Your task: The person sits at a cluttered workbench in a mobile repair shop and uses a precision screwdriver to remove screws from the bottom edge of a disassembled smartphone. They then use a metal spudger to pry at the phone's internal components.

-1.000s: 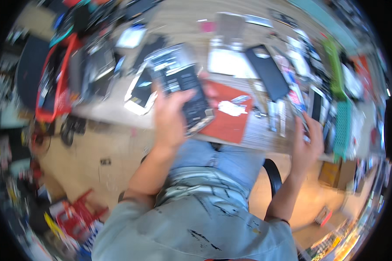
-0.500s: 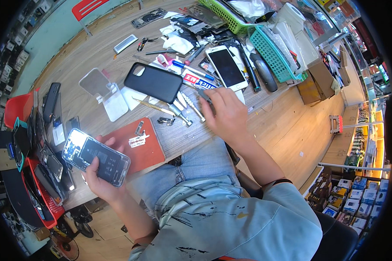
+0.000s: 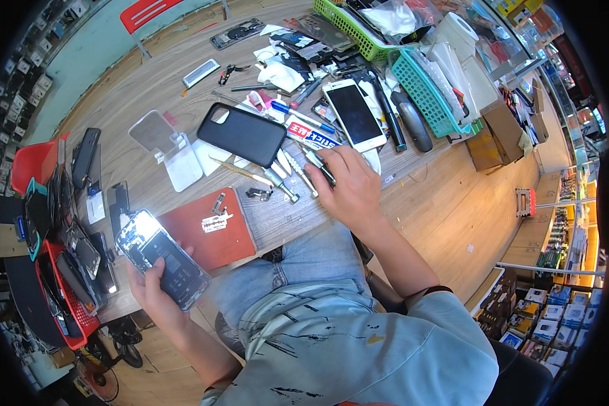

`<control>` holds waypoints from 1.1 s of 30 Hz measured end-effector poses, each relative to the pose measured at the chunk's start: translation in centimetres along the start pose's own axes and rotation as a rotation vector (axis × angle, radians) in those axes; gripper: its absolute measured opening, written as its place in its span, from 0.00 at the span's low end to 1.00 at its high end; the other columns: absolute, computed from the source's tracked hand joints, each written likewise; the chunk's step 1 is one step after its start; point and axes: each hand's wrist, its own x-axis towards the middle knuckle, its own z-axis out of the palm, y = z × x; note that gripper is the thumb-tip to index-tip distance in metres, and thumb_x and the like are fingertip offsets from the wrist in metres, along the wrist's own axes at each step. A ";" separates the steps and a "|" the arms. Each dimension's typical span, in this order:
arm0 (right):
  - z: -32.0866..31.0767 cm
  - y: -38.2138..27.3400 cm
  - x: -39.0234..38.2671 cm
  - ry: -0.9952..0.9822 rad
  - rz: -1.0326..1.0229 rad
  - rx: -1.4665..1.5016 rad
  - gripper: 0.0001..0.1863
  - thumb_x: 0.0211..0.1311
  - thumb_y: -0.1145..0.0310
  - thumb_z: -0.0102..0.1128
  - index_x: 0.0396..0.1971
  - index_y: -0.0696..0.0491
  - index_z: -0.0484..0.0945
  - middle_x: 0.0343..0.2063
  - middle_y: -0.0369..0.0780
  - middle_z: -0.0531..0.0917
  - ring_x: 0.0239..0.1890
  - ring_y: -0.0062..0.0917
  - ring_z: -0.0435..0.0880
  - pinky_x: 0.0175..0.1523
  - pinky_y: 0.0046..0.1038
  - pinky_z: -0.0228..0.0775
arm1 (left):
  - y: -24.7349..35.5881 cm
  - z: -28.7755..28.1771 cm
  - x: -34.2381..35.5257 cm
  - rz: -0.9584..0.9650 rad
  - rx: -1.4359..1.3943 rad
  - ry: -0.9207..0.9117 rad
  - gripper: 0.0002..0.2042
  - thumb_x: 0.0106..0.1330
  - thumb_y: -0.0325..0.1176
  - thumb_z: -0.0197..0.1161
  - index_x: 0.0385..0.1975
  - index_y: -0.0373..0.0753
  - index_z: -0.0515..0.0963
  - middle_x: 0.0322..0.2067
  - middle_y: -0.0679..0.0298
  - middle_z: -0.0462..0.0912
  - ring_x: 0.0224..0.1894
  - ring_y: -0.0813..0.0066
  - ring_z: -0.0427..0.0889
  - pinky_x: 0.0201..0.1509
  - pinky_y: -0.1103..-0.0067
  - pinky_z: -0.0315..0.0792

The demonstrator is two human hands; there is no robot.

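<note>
My left hand [image 3: 152, 289] is closed around a smartphone [image 3: 176, 274] with its inside exposed, the dark battery facing up and a bright glare on its upper end. It is over the table's near left edge, beside a reddish-brown mat [image 3: 230, 247] with a razor blade [image 3: 214, 222] on it. My right hand [image 3: 352, 186] has its fingers closed on a short, dark screwdriver [image 3: 319, 166] with a silvery end; its tip is not clear. Close to that hand are a black phone case [image 3: 242, 134], a white smartphone [image 3: 354, 111], a glue tube [image 3: 311, 132] and several slim tools [image 3: 282, 186].
Green [image 3: 358, 34] and teal [image 3: 423, 91] baskets crowd the table's far right. Phone parts [image 3: 291, 57] pile up at the back. A clear plastic box [image 3: 181, 166] lies open left of the case. A red basket [image 3: 81, 314] of phones stands at the left edge.
The opened smartphone has shifted slightly right and nearer to me in my left hand, and turned steeper. My right hand has lifted the screwdriver's silvery end into clearer view.
</note>
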 end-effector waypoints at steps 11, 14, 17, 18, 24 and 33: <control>-3.2 2.7 -0.6 0.077 0.281 0.293 0.08 0.64 0.80 0.71 0.42 0.58 0.85 0.35 0.40 0.84 0.30 0.22 0.81 0.34 0.24 0.73 | -1.4 -1.3 0.7 0.173 0.370 0.079 0.39 0.66 0.15 0.58 0.80 0.31 0.58 0.69 0.52 0.73 0.62 0.72 0.78 0.68 0.76 0.70; -4.0 4.1 -0.7 0.105 0.213 0.271 0.07 0.66 0.80 0.71 0.43 0.58 0.85 0.36 0.40 0.84 0.30 0.21 0.80 0.35 0.23 0.73 | -1.6 -1.2 1.1 0.191 0.414 0.070 0.40 0.66 0.15 0.58 0.81 0.32 0.57 0.71 0.51 0.71 0.63 0.71 0.77 0.68 0.77 0.71; -4.6 4.9 -0.9 0.107 0.209 0.247 0.07 0.66 0.79 0.71 0.43 0.58 0.86 0.38 0.39 0.85 0.31 0.20 0.80 0.37 0.23 0.74 | -1.8 -1.1 1.4 0.261 0.507 0.039 0.41 0.65 0.14 0.59 0.82 0.35 0.56 0.72 0.50 0.69 0.61 0.71 0.77 0.66 0.77 0.71; -4.8 5.1 -1.0 0.102 0.213 0.240 0.07 0.66 0.79 0.71 0.43 0.57 0.86 0.38 0.39 0.85 0.31 0.20 0.80 0.37 0.23 0.74 | -1.4 -0.7 1.5 0.279 0.528 0.025 0.42 0.65 0.14 0.59 0.82 0.36 0.55 0.71 0.50 0.69 0.60 0.72 0.78 0.65 0.77 0.72; -5.5 5.4 -1.8 0.056 0.272 0.291 0.06 0.67 0.77 0.71 0.42 0.58 0.87 0.38 0.37 0.85 0.32 0.19 0.78 0.39 0.21 0.72 | -1.3 -1.6 2.3 0.301 0.785 -0.011 0.45 0.66 0.16 0.61 0.84 0.46 0.52 0.46 0.58 0.80 0.39 0.79 0.78 0.46 0.80 0.75; -5.5 3.6 -2.3 -0.006 0.255 0.266 0.04 0.67 0.77 0.71 0.40 0.59 0.87 0.35 0.36 0.84 0.30 0.18 0.77 0.37 0.22 0.69 | -0.8 -2.4 1.3 0.196 0.918 0.015 0.41 0.72 0.26 0.60 0.84 0.46 0.51 0.38 0.62 0.78 0.27 0.82 0.73 0.30 0.80 0.70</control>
